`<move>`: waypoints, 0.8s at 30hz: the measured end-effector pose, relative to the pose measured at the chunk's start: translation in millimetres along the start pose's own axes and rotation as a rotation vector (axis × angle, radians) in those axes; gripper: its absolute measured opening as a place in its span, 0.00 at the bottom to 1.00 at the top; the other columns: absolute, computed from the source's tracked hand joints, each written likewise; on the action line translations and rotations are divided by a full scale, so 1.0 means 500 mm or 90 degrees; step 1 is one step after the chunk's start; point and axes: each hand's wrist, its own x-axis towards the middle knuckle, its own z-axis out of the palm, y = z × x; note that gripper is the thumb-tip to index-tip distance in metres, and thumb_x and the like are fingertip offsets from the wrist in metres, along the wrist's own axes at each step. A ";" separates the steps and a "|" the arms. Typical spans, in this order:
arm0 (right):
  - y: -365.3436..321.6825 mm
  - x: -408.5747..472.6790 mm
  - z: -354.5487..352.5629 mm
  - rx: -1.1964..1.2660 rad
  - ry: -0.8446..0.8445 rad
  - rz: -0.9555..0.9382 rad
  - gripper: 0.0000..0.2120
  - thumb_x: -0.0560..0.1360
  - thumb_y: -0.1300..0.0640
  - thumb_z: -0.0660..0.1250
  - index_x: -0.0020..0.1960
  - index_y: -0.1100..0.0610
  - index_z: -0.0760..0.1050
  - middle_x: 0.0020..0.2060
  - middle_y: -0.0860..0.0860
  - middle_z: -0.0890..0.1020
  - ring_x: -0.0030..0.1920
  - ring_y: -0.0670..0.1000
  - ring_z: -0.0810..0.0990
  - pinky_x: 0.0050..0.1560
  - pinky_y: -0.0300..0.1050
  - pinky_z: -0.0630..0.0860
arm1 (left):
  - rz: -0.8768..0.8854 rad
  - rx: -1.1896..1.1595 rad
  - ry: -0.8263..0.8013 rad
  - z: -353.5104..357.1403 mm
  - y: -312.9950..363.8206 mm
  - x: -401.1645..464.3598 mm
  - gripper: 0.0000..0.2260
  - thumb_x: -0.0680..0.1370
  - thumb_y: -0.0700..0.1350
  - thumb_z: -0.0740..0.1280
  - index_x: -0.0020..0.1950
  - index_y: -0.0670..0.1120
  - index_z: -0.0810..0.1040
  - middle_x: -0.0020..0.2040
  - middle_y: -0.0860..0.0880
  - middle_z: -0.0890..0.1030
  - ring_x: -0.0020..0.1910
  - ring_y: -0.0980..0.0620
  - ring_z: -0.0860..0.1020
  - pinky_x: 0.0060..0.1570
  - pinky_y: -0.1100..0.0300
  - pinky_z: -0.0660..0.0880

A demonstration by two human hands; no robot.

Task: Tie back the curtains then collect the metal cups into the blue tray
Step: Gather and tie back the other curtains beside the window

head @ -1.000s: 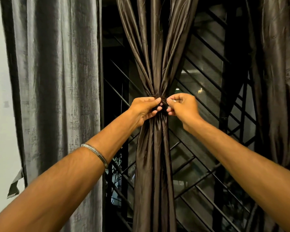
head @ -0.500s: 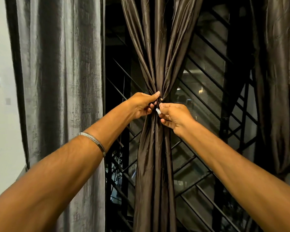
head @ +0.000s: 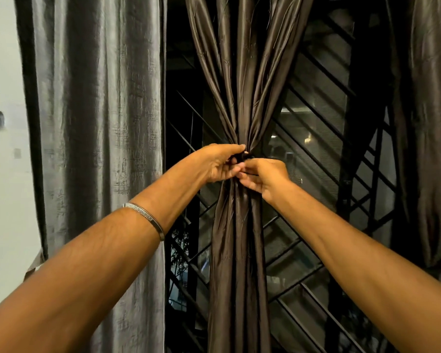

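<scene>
Dark window grille [head: 316,138] behind; right hand [head: 264,177] has dropped under left hand [head: 220,163], both pinching the dark tie [head: 245,156] cinching the brown satin curtain [head: 242,72] — knot nearly done.

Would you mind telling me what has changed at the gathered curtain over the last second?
The right hand dropped from level with the left hand to just below it, fingers now working under the dark tie. The left hand turned, its thumb now lying across the top of the cinch. Both kept hold of the brown curtain at its pinched waist. The grey curtain and window grille are unchanged.
</scene>
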 end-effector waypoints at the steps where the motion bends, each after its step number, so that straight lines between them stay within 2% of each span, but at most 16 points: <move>1: -0.003 0.003 0.001 0.050 0.002 0.017 0.04 0.77 0.61 0.65 0.45 0.60 0.78 0.29 0.54 0.83 0.27 0.49 0.82 0.29 0.40 0.80 | 0.000 -0.014 -0.001 0.001 -0.006 0.001 0.09 0.79 0.47 0.68 0.43 0.43 0.78 0.34 0.48 0.74 0.23 0.57 0.77 0.24 0.68 0.76; 4: -0.003 0.013 -0.003 0.127 -0.004 0.044 0.11 0.75 0.53 0.66 0.48 0.61 0.79 0.37 0.57 0.84 0.36 0.53 0.84 0.32 0.44 0.81 | 0.010 -0.044 -0.003 0.006 -0.020 0.003 0.08 0.80 0.44 0.67 0.44 0.42 0.80 0.39 0.45 0.77 0.32 0.54 0.79 0.27 0.65 0.79; 6: 0.001 0.018 0.001 0.134 -0.004 0.035 0.11 0.74 0.52 0.70 0.49 0.60 0.80 0.39 0.56 0.84 0.35 0.50 0.84 0.31 0.42 0.80 | 0.032 -0.067 0.010 0.010 -0.028 0.004 0.08 0.80 0.42 0.66 0.43 0.40 0.78 0.40 0.43 0.76 0.34 0.52 0.77 0.27 0.64 0.78; 11: 0.011 0.038 0.024 0.198 0.061 0.027 0.06 0.74 0.59 0.72 0.49 0.60 0.80 0.35 0.54 0.82 0.22 0.45 0.78 0.24 0.34 0.73 | 0.091 -0.110 0.044 0.032 -0.049 0.010 0.06 0.80 0.38 0.65 0.44 0.39 0.76 0.37 0.42 0.77 0.21 0.56 0.77 0.25 0.65 0.77; 14: 0.013 0.045 0.028 0.203 0.109 0.006 0.13 0.72 0.61 0.73 0.55 0.63 0.79 0.32 0.53 0.79 0.22 0.44 0.74 0.23 0.34 0.70 | 0.114 -0.178 0.082 0.047 -0.059 0.013 0.03 0.80 0.36 0.66 0.51 0.37 0.76 0.36 0.42 0.78 0.20 0.57 0.77 0.24 0.66 0.77; 16: 0.014 0.047 0.024 0.208 0.111 0.000 0.15 0.72 0.63 0.72 0.58 0.63 0.78 0.33 0.52 0.79 0.26 0.45 0.75 0.23 0.34 0.69 | 0.123 -0.224 0.098 0.053 -0.065 0.012 0.05 0.80 0.34 0.65 0.55 0.36 0.75 0.37 0.42 0.78 0.21 0.57 0.78 0.24 0.66 0.78; 18: 0.014 0.051 0.019 0.185 0.100 0.006 0.11 0.74 0.62 0.71 0.56 0.60 0.78 0.33 0.51 0.78 0.29 0.45 0.75 0.26 0.36 0.69 | 0.121 -0.263 0.100 0.054 -0.067 0.010 0.02 0.80 0.33 0.64 0.51 0.36 0.76 0.38 0.43 0.78 0.23 0.55 0.79 0.25 0.65 0.78; 21: 0.020 0.051 0.016 0.159 0.064 -0.004 0.11 0.76 0.60 0.68 0.56 0.51 0.73 0.36 0.49 0.78 0.33 0.45 0.75 0.31 0.40 0.68 | 0.099 -0.301 0.105 0.055 -0.070 0.008 0.05 0.80 0.34 0.64 0.44 0.39 0.76 0.38 0.43 0.79 0.32 0.51 0.80 0.25 0.65 0.78; 24: 0.031 0.057 0.005 0.229 -0.016 -0.054 0.11 0.79 0.66 0.61 0.48 0.49 0.72 0.43 0.50 0.80 0.36 0.46 0.75 0.35 0.39 0.69 | 0.079 -0.310 0.082 0.054 -0.071 0.007 0.06 0.80 0.35 0.65 0.44 0.39 0.77 0.39 0.43 0.80 0.28 0.53 0.81 0.26 0.64 0.78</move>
